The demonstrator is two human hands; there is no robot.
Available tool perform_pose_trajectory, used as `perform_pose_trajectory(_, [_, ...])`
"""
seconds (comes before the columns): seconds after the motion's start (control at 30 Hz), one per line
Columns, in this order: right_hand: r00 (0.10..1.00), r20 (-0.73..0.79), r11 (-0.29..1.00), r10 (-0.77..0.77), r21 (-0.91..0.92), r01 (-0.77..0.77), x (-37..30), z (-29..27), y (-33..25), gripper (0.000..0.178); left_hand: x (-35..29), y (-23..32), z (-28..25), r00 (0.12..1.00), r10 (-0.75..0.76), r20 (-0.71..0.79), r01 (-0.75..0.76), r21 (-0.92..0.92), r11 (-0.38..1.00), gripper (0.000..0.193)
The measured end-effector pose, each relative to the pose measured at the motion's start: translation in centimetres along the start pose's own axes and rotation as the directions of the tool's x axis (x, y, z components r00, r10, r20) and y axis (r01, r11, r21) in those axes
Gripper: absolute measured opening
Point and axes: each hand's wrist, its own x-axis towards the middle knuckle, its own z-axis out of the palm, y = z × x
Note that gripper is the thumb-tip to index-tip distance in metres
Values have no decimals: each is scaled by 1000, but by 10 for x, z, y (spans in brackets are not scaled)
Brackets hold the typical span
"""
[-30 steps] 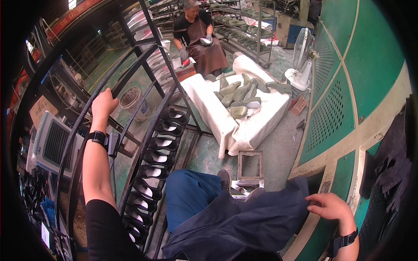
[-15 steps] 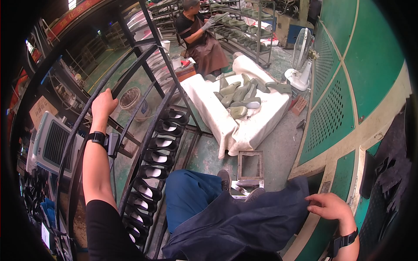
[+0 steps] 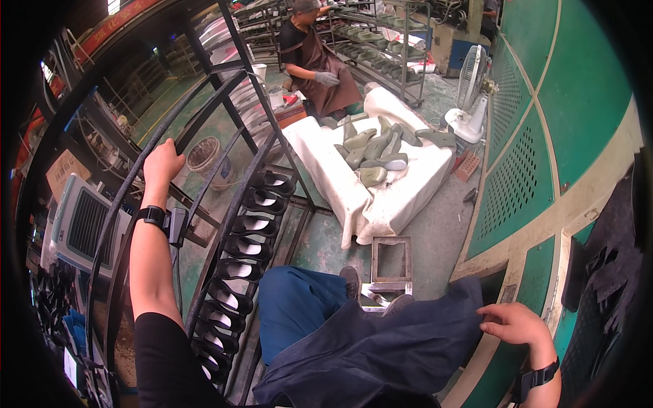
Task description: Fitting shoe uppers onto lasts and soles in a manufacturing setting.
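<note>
My left hand point(image 3: 162, 163) is raised and wrapped around a black metal bar of a tall rack point(image 3: 235, 204) on my left. That rack carries a column of black shoe soles point(image 3: 248, 228) on its lower rail. My right hand point(image 3: 515, 323) rests low at the right, fingers pinching the edge of a dark blue apron point(image 3: 381, 347) spread over my lap. Both wrists wear black bands. My blue trouser leg point(image 3: 296, 306) and grey shoes point(image 3: 352, 280) show below.
A white cloth-covered bin point(image 3: 388, 197) with several grey-green soles stands ahead. A person in a brown apron point(image 3: 320, 64) works behind it near shelving. A white fan point(image 3: 469, 95), a square metal frame point(image 3: 391, 262), a green perforated panel point(image 3: 537, 136) and a bucket point(image 3: 204, 156) surround me.
The person in the brown apron has straightened and reached toward the shelving. My own hands have stayed where they were.
</note>
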Motion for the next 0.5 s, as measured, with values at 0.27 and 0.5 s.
perform_pose_trajectory(0.27, [1000, 1, 1000, 6, 5, -6, 0, 0, -1, 42, -1, -1, 1, 1000, 9, -14, -8, 5, 1000, 33])
perform_pose_trajectory(0.5, [1000, -11, 1000, -10, -3, 10, 0, 0, 0, 42, -1, 1, -2, 1000, 1, 9, -1, -4, 1000, 36])
